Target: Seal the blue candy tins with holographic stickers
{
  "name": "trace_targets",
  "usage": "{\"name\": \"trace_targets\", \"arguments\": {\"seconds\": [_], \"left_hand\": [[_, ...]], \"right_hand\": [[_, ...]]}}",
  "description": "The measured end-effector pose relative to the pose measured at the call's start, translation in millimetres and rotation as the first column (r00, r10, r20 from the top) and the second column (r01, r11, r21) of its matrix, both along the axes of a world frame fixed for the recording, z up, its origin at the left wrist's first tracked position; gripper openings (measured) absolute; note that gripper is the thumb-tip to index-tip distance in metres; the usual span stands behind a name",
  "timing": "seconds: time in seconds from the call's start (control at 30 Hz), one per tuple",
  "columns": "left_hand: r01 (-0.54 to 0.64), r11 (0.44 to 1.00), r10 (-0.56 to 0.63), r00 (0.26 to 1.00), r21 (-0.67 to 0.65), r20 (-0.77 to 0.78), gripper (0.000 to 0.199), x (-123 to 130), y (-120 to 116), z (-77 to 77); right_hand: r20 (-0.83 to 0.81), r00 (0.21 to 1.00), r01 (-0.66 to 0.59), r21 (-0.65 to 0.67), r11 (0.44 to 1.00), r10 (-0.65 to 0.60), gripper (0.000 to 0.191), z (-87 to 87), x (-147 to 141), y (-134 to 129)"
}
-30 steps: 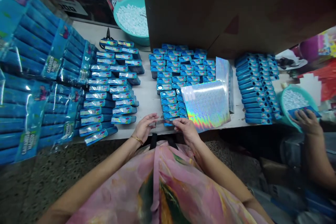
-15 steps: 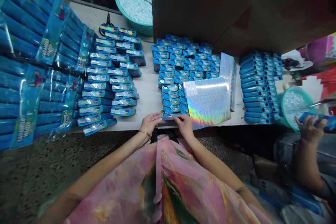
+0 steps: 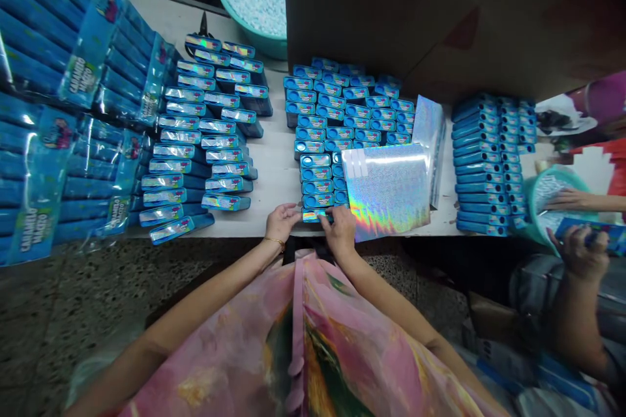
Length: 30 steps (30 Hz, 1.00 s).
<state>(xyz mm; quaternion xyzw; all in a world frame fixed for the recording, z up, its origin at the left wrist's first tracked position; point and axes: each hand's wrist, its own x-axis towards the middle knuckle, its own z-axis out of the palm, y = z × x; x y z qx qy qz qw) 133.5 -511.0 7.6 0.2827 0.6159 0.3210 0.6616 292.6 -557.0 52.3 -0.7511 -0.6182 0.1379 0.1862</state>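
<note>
A slim blue box stands at the table's front edge, a shiny holographic sticker strip lying along its top. My left hand has its fingers closed at the box's left end. At the other end, the bent fingers of my right hand pinch and press the strip's right part, hiding it. Directly behind are rows of blue boxes with round recesses on their tops. A silvery holographic sticker sheet lies to the right, covering some of those boxes.
Blue boxes with shiny tops stand in columns on the left, beside wrapped packs. A teal basin of white pieces and a large cardboard box are behind. Rightward are stacked boxes and a co-worker's hand.
The strip held between both hands is now down on the front box's top. My right fingers have bent over it. Another hand has come into the right basin.
</note>
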Motion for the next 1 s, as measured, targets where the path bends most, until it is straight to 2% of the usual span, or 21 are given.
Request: {"name": "trace_targets", "arguments": {"seconds": [0.07,0.13,0.2,0.27,0.33,0.4,0.43,0.47,0.53,0.63,0.73,0.83,0.93,1.0], "left_hand": [[-0.006,1.000,0.007,0.998,0.014,-0.066,0.050,-2.6,-1.5,-10.4],[-0.015,0.999,0.021,0.986,0.037,-0.168,0.047,-7.2,0.4,-14.1],[0.007,0.992,0.029,0.962,0.130,-0.272,0.041,-8.9,8.3,-6.7],[0.110,0.951,0.003,0.932,0.290,-0.361,0.032,-1.9,23.5,11.7],[0.299,0.845,-0.085,0.894,0.444,-0.439,0.029,17.1,45.4,35.2],[0.495,0.692,-0.176,0.822,0.525,-0.542,0.032,47.0,71.2,55.8],[0.580,0.623,-0.203,0.768,0.525,-0.607,0.035,64.5,84.6,63.2],[0.647,0.576,-0.210,0.708,0.500,-0.674,0.039,82.5,97.6,68.1],[0.745,0.532,-0.217,0.579,0.402,-0.786,0.045,116.5,120.6,71.6],[0.818,0.524,-0.244,0.410,0.236,-0.879,0.044,153.5,142.7,66.7],[0.821,0.553,-0.261,0.329,0.139,-0.907,0.027,170.3,149.2,60.0],[0.795,0.585,-0.229,0.353,0.162,-0.907,0.017,174.8,146.3,55.7],[0.755,0.616,-0.167,0.403,0.224,-0.900,0.018,175.9,141.1,52.4],[0.734,0.628,-0.134,0.430,0.259,-0.893,0.019,176.8,138.3,50.1]], "right_hand": [[0.091,0.991,-0.094,-0.049,0.994,0.098,0.022,4.7,3.5,-3.1],[0.152,0.955,-0.240,-0.101,0.965,0.253,0.028,8.9,6.9,-8.2],[0.166,0.918,-0.343,-0.125,0.931,0.361,0.037,10.7,10.6,-12.6],[0.146,0.922,-0.349,-0.091,0.933,0.360,0.040,10.4,17.9,-12.0],[0.099,0.964,-0.248,0.003,0.969,0.247,0.037,10.4,33.2,-2.7],[0.037,0.996,-0.088,0.116,0.989,0.085,0.036,13.3,58.1,16.6],[0.015,1.000,-0.022,0.164,0.986,0.019,0.036,15.9,73.4,29.4],[0.009,1.000,0.016,0.198,0.980,-0.019,0.035,18.9,89.4,43.6],[0.041,0.999,0.011,0.223,0.975,-0.021,0.033,24.3,120.5,73.7],[0.121,0.991,-0.069,0.172,0.983,0.048,0.031,25.4,153.9,114.6],[0.194,0.972,-0.153,0.081,0.985,0.135,0.030,18.0,167.6,140.3],[0.283,0.916,-0.296,0.000,0.955,0.284,0.029,7.4,170.4,147.6],[0.356,0.840,-0.420,-0.048,0.906,0.409,0.033,-3.2,172.0,142.4],[0.369,0.815,-0.461,-0.052,0.886,0.446,0.034,-6.1,172.8,135.8]]}}
